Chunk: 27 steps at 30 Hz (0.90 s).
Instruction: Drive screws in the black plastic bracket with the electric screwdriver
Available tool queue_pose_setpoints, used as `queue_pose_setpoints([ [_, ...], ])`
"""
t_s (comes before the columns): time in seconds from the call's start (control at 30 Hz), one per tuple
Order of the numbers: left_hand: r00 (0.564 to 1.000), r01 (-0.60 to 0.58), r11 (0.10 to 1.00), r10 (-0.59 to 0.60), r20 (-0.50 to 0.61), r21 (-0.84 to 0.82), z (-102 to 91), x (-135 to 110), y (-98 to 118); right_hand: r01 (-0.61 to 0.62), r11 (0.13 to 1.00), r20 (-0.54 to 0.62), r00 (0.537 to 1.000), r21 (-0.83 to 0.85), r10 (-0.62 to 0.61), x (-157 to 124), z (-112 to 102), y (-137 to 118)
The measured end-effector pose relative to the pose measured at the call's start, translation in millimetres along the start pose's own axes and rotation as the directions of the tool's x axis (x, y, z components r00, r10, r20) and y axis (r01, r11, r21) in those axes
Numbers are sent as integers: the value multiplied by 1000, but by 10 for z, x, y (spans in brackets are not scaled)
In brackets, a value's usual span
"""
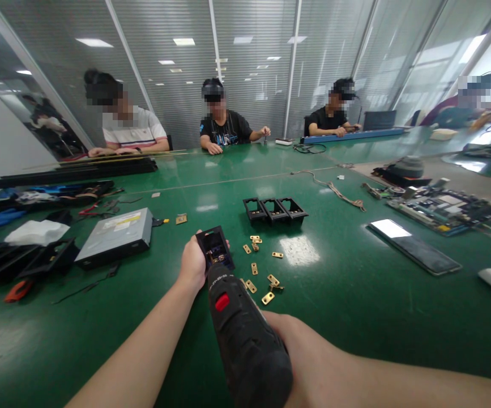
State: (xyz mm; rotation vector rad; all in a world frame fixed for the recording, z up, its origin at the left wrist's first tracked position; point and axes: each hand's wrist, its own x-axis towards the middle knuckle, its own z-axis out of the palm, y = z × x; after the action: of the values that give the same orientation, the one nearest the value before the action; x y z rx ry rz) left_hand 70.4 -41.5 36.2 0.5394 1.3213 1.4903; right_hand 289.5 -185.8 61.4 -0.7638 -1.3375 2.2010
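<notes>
Work on the black frame [216, 245] appears, on judgement, to be partway along. The frame is above the tabletop [355, 323], its left side in the left hand [193, 258], whose fingers are clamped around it. The right hand [298, 348] is closed on a power driver [245, 334], its nose directed into the frame's opening. Brass-coloured pieces show inside that frame, suggesting some are in place; whether any is fastened cannot be determined. Loose brass plates [254, 269] lie just beyond the driver, apparently unfitted. Three black frames [278, 219] stand side by side farther off, with brass visible inside; their completion is unconfirmed. More black frames [54, 258] rest at far left, partly under white tissue [37, 231]; their contents are mostly unreadable. The driver hides its own tip's contact, most right-hand fingers and possibly some plates. The driver's rear and both forearms are cut off below.
</notes>
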Motion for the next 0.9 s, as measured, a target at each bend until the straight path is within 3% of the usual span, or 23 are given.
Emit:
queue_pose_setpoints([
  [0.53, 1000, -8, 1000, 8, -11, 1, 23, -36, 23, -67, 998, -34, 997, -2, 67, -12, 23, -77],
  [0.9, 1000, 3, 998, -3, -7, -61, -10, 26, -33, -12, 1000, -15, 1000, -26, 12, -3, 10, -75],
])
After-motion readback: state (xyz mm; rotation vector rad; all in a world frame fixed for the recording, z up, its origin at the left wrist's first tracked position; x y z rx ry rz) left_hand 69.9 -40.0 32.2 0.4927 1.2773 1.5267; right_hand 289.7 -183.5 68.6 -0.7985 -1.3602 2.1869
